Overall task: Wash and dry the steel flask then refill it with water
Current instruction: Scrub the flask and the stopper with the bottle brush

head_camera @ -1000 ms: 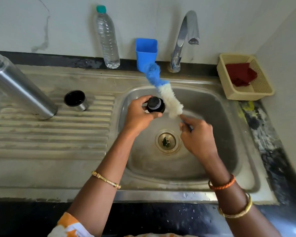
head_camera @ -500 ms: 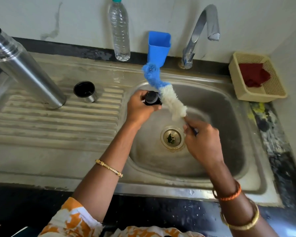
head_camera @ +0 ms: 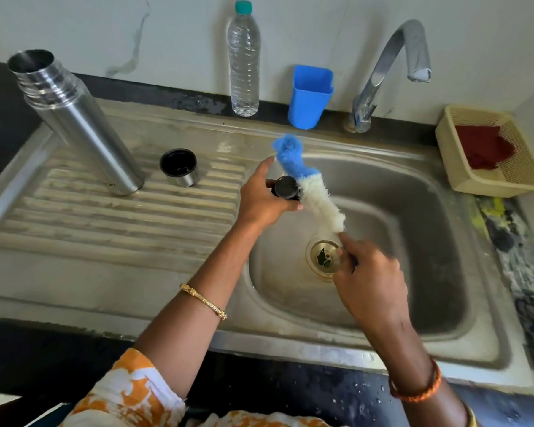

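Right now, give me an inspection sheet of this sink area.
Surface: steel sink with ribbed drainboard; tap not running.
Job's things: flask upright, open, on the drainboard; cup lid beside it; black stopper over the basin; brush against the stopper.
Clutter: blue cup, water bottle, basket holding a red cloth.
Hands: left hand holds the stopper; right hand grips the brush handle, blurred.
Cables: nothing seen.
Surroundings: pale wall, dark counter.
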Action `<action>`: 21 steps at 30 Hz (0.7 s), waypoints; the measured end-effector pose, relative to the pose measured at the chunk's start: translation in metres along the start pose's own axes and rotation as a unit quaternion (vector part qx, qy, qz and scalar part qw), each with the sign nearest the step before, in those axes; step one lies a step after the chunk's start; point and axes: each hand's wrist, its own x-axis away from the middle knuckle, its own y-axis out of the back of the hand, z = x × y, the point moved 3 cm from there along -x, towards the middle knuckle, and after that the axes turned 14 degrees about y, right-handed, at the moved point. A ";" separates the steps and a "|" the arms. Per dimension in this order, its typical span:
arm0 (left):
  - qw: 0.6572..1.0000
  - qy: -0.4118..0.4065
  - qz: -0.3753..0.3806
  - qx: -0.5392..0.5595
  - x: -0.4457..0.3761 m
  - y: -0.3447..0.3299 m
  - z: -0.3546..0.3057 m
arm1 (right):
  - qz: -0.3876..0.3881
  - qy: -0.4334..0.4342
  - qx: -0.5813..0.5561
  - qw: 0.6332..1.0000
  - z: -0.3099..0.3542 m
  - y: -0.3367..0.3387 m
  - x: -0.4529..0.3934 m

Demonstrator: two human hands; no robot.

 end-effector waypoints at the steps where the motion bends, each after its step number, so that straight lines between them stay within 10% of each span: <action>1: 1.000 0.004 0.001 0.000 0.000 -0.001 0.001 | 0.000 0.001 0.004 1.000 0.000 -0.001 -0.003; 11: 0.996 0.041 -0.012 0.076 0.005 -0.001 0.001 | -0.040 0.069 -0.018 0.997 -0.004 0.006 0.003; 21: 0.956 0.105 0.129 0.240 0.023 -0.013 -0.012 | -0.110 0.033 -0.122 0.986 -0.023 0.009 -0.027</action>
